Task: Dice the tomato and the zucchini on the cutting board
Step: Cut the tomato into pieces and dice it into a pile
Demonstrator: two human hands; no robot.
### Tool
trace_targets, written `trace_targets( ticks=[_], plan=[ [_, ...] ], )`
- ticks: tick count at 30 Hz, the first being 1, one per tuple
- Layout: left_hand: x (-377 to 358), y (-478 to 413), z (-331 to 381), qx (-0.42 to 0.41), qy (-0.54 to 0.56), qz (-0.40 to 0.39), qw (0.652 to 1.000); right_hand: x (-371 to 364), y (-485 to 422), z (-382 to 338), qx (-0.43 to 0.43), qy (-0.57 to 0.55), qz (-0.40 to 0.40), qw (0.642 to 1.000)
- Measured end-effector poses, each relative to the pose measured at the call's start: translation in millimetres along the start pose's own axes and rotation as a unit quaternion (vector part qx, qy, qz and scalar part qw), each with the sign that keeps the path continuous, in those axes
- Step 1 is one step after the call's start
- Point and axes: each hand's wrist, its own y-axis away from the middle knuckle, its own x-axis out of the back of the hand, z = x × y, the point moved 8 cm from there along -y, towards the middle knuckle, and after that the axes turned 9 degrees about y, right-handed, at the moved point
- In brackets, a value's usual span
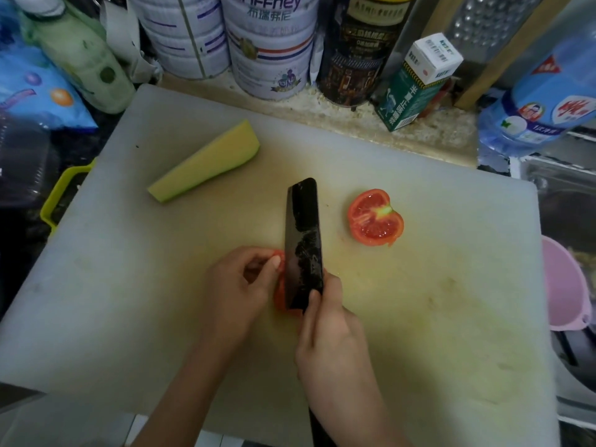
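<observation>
Cutting board [419,317]: under both hands.
Left hand [238,285]: fingers curled on tomato piece [280,298].
Right hand [332,343]: grips knife [303,240], blade against that piece.
Tomato half [375,217]: cut face up, beyond right hand.
Zucchini [206,162]: beyond left hand, well apart.

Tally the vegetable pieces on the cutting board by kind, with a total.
Tomato: 2, the face-up tomato half and the tomato piece, partly hidden, held by the left hand beside the knife.
Zucchini: 1, the zucchini wedge.
Total: 3.
</observation>
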Motion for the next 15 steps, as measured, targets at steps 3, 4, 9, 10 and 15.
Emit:
trace_targets(
  ticks=[3,4,9,10,15],
  plan=[
    [1.7,1.2,-3.7,-0.005,0.005,0.02,1.0,-2.1,3.5,-5.7,0.029,0.039,0.033,0.998],
    [2.1,0.8,-4.4,-0.004,0.008,0.026,1.0,-1.7,5.5,-6.3,0.033,0.054,0.045,0.997],
    [0.9,-0.3,-2.9,-0.013,0.016,0.028,0.999,-5.6,7.1,-7.7,0.019,0.031,0.051,0.998],
    [0.8,-0.2,-2.7,-0.016,0.014,0.028,0.999,-5.9,4.9,-7.5,0.013,0.025,0.049,0.998],
    [0.3,-4.4,-4.9,-0.026,-0.004,0.016,1.0,-6.5,0.3,-10.4,-0.011,0.0,0.052,0.999]
  ],
)
